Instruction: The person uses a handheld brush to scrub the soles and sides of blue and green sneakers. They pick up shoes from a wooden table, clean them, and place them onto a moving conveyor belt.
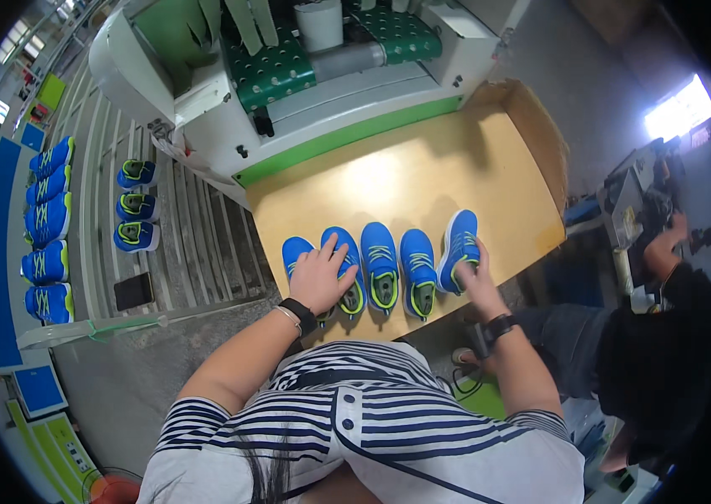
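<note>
Several blue sneakers with yellow-green laces and lining stand in a row on the wooden tabletop point(422, 172), toes pointing away from me. My left hand point(317, 279) lies over the two leftmost, the end sneaker point(296, 249) and its neighbour point(338, 238), with fingers spread and partly hiding both. At the row's right end, my right hand point(480, 290) grips the heel opening of a tilted sneaker point(459, 238). Between my hands stand a middle sneaker point(379, 252) and another sneaker point(417, 260), neither touched.
Beyond the tabletop is a white and green machine point(347, 109) with a perforated green belt point(275, 76). On the left, a slatted metal rack point(204, 227) holds more blue sneakers point(136, 206) and a dark phone-like slab point(133, 291). At right, a person in dark clothes point(649, 353) works close by.
</note>
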Tool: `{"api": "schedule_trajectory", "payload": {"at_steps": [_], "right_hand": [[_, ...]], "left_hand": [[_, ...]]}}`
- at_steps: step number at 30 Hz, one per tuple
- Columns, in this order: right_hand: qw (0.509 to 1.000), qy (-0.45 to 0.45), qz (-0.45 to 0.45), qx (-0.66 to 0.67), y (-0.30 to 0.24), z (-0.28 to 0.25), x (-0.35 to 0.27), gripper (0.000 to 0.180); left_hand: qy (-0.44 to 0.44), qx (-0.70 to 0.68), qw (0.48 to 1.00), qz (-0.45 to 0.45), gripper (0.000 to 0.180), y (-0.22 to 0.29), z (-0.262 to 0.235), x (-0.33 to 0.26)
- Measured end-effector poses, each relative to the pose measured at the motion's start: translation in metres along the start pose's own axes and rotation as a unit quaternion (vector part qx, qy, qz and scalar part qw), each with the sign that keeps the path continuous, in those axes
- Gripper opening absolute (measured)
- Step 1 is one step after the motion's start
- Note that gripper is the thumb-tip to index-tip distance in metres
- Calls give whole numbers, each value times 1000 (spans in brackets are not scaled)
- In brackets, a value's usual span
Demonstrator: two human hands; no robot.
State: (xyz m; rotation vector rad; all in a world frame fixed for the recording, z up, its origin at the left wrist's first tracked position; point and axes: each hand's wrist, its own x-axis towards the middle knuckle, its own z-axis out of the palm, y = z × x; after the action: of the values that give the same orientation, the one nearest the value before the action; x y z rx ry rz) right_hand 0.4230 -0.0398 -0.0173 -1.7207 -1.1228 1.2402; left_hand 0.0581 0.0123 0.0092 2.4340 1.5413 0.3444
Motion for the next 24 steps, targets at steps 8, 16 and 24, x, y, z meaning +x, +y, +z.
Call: {"api": "schedule_trajectory", "payload": {"at_steps": [8, 16, 24], "right_hand": [[982, 83, -63, -156, -15, 22, -11, 85], [942, 121, -136, -282, -1, 27, -30, 77], [944, 151, -120, -269, -2, 49, -31, 76]], "left_hand": [[16, -2, 1000, -4, 50, -2, 2, -3], [-5, -16, 1000, -17, 49, 1, 0, -3], [-3, -2, 1000, -5, 53, -2, 3, -4]]}}
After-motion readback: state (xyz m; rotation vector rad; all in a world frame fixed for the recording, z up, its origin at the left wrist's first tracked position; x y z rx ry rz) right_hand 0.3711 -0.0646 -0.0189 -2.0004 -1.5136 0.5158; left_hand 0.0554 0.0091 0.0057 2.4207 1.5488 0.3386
